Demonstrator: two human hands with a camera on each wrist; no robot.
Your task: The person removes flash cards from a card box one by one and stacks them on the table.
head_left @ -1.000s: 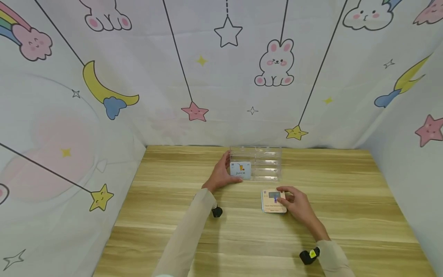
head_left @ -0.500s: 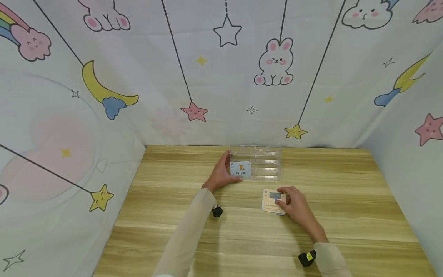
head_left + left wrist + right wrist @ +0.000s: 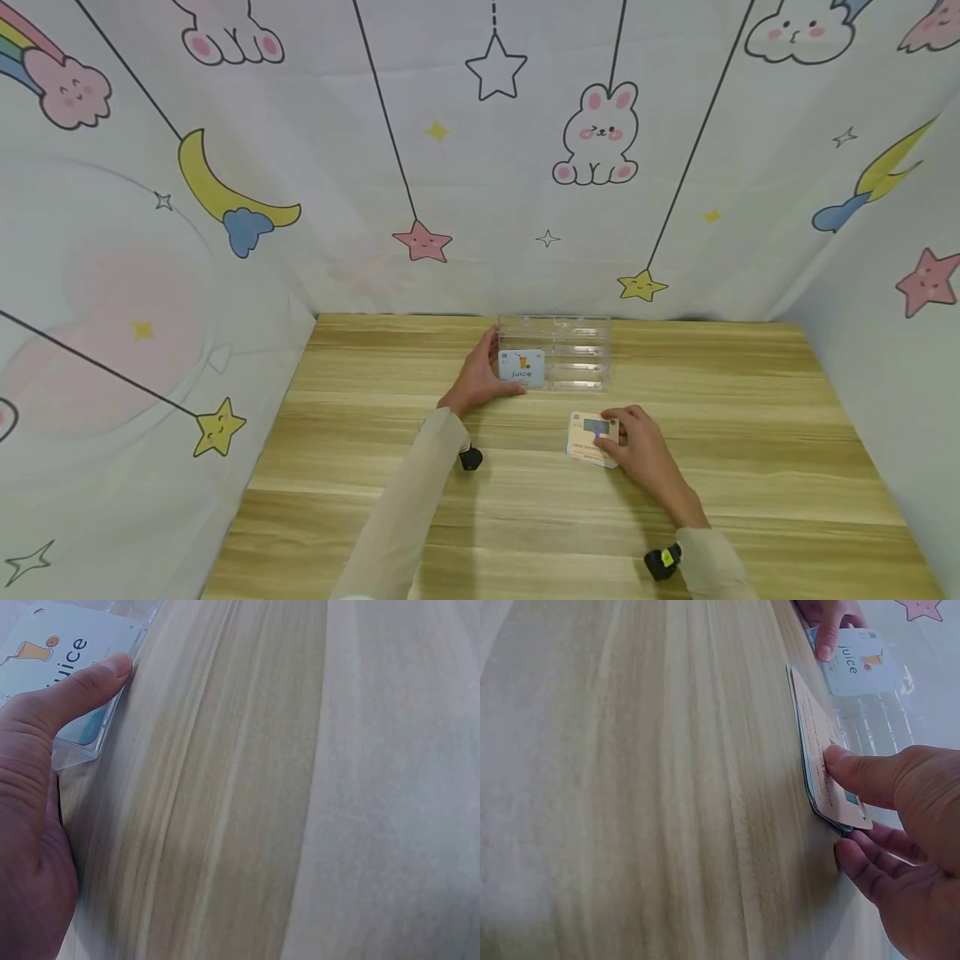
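Left hand (image 3: 478,377) grips the rack (image 3: 576,367), thumb over the juice card (image 3: 521,367), seemingly to steady both; right hand (image 3: 647,447) pinches the cards (image 3: 584,442), thumb topside, likely so none slip!

Beige sleeves (image 3: 408,500) ended behind the bare hands (image 3: 477,379); black devices (image 3: 471,459) sat by the cuffs (image 3: 452,423), the right one patched yellow-green.

Remotely I see a clear rack (image 3: 577,367), pale-blue card (image 3: 522,368) at its left, peach card (image 3: 585,447) before it, streaky yellow-brown tabletop (image 3: 540,525) beneath.
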